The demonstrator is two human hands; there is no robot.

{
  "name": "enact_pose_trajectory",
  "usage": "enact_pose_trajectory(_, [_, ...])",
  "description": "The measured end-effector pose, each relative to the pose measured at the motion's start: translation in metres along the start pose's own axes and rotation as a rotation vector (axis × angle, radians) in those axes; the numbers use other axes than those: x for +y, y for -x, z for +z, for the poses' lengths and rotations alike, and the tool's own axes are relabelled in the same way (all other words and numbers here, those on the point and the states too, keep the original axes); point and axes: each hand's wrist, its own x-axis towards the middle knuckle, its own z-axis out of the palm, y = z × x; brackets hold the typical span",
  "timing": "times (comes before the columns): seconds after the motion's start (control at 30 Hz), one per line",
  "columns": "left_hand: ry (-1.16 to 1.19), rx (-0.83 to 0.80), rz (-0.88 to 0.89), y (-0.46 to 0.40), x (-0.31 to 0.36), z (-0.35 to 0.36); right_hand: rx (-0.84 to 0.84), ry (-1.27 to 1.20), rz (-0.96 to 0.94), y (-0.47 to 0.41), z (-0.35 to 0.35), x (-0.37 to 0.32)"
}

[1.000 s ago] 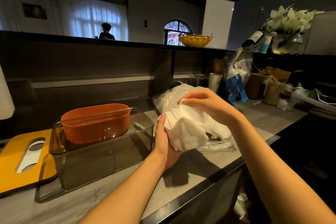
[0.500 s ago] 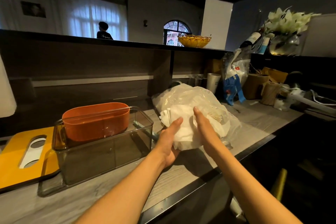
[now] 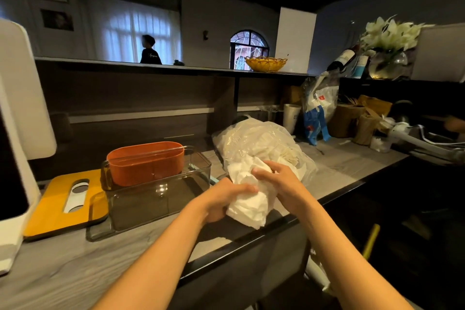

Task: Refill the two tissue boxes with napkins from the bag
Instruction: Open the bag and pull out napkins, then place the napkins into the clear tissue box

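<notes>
Both hands are on a crumpled white wad of paper napkins (image 3: 247, 197) held just above the grey wood-grain counter's (image 3: 65, 267) front edge — the left hand (image 3: 221, 200) curls around its left side, the right hand (image 3: 279, 184) wraps fingers over the top right. Just behind sits the clear, crinkled plastic bag (image 3: 254, 141) of napkins, and to the left the transparent rectangular tissue box (image 3: 161, 199) holds an orange oval tissue box (image 3: 146, 162) tilted inside it — neither shows napkins.

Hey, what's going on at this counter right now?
A person holds a bunch of white napkins in both hands, left hand and right hand, just in front of the plastic bag. The orange box sits inside the clear box beside them; no napkins show in either box.
</notes>
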Motion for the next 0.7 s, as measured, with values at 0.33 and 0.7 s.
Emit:
enact_pose_trajectory(0.33, [-0.06, 0.282, 0.129, 0.112, -0.011, -0.032, -0.148, -0.313, 0.017, 0.047, 0.077, 0.004])
enact_pose_trajectory(0.7, [-0.433, 0.433, 0.139, 0.211, -0.006, -0.093, -0.484, -0.21, 0.16, 0.065, 0.151, 0.006])
